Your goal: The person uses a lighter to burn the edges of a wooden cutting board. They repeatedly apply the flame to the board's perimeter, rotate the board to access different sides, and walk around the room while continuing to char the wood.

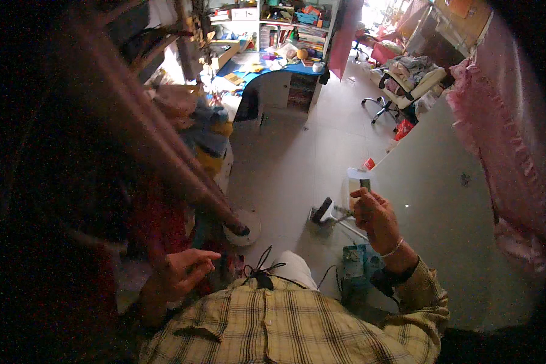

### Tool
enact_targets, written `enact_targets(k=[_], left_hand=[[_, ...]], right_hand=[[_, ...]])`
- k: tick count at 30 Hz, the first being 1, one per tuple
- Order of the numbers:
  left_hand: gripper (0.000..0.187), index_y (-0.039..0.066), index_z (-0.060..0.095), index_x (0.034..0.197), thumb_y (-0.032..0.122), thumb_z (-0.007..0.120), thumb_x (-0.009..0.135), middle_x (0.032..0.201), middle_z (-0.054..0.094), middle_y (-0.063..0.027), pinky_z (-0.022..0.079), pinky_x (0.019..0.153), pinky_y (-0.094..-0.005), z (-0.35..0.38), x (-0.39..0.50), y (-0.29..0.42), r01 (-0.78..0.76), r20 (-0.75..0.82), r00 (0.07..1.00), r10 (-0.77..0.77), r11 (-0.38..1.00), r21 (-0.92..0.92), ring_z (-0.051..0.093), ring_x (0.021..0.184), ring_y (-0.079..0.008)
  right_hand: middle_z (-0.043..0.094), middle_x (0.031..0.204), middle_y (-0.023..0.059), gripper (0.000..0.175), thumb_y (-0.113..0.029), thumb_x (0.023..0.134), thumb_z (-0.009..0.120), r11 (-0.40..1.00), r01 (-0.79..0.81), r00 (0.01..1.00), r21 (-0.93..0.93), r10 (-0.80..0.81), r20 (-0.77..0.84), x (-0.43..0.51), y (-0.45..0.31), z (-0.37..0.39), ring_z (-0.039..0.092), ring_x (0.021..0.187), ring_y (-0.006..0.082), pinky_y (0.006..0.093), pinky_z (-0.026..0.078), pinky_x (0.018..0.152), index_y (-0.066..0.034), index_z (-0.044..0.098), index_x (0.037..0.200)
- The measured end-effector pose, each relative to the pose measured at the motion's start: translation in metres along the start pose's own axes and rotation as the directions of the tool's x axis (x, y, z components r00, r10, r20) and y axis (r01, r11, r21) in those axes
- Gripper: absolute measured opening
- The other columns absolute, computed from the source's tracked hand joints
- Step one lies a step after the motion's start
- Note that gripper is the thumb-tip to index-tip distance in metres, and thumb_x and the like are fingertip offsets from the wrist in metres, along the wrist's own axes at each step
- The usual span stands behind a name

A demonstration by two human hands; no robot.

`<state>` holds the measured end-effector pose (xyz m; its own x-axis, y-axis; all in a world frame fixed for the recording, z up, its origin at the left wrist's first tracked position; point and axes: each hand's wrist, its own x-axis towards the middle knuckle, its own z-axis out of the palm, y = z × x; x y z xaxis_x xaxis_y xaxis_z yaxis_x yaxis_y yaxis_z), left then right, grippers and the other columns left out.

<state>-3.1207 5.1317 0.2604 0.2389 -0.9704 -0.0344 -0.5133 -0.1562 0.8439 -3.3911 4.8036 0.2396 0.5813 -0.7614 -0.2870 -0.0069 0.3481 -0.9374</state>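
Observation:
My right hand (377,218) is raised in front of me, thumb and fingers pinched on a small dark flat object (365,184); its exact kind is not clear. A cord bracelet circles that wrist. My left hand (182,273) hovers at lower left in dim light, index finger pointing right, with nothing visible in it. Near it a long brownish pole (182,168) slants down to a round white base (248,227) on the floor. Below my right hand lie a dark-bristled brush head (322,210) with a white handle (350,229) and a teal box (355,261).
A broad pale panel (437,218) flanks my right side, with a pink ruffled curtain (496,118) beyond. Ahead stand a cluttered blue-topped desk (295,68), full shelves (258,27) and a swivel chair (409,86) heaped with clothes. Fabric items (209,136) pile at left.

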Motion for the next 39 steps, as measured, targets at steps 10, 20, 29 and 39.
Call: enact_targets(k=[10,20,29,39], left_hand=[[0.024,0.001,0.065,0.114,0.013,0.062,0.094,0.098,0.069,-0.0164,0.056,0.073,-0.0347,-0.088,0.377,-0.032,-0.158,0.031,0.987,0.155,0.970,0.183,0.070,0.082,-0.0244],[0.025,0.001,0.064,0.116,0.009,0.061,0.093,0.091,0.069,-0.0128,0.054,0.068,-0.0325,-0.137,0.718,-0.040,-0.050,0.101,0.994,0.034,0.986,0.158,0.068,0.079,-0.0204],[0.027,0.006,0.064,0.119,0.008,0.060,0.093,0.104,0.070,-0.0128,0.055,0.080,-0.0340,-0.121,1.036,-0.062,-0.114,0.379,0.921,0.087,0.992,0.050,0.069,0.093,-0.0212],[0.025,0.007,0.063,0.120,0.013,0.057,0.096,0.096,0.068,-0.0120,0.052,0.074,-0.0364,-0.012,1.442,0.032,-0.515,0.555,0.653,0.515,0.840,-0.172,0.066,0.084,-0.0274]], right_hand=[[0.040,0.058,-0.0075,0.031,-0.033,0.100,0.053,0.978,0.028,0.951,0.206,0.037,-0.307,0.351,-0.080,-0.085,0.031,0.047,0.0026,0.0211,0.024,0.042,-0.0030,0.060,0.107],[0.039,0.057,-0.0049,0.023,-0.034,0.101,0.052,0.966,0.057,0.956,0.251,0.020,-0.294,0.584,-0.198,-0.166,0.033,0.046,0.0051,0.0217,0.027,0.043,-0.0111,0.055,0.101],[0.040,0.056,-0.0043,0.022,-0.030,0.099,0.058,0.990,0.064,0.852,0.124,0.011,-0.523,0.743,-0.262,-0.264,0.037,0.047,0.0062,0.0245,0.031,0.044,-0.0117,0.052,0.086],[0.063,0.075,-0.0032,0.025,-0.013,0.087,0.073,0.966,0.185,0.644,-0.180,-0.258,-0.720,0.926,-0.373,-0.404,0.047,0.060,0.0032,0.0200,0.037,0.053,-0.0013,0.070,0.110]])
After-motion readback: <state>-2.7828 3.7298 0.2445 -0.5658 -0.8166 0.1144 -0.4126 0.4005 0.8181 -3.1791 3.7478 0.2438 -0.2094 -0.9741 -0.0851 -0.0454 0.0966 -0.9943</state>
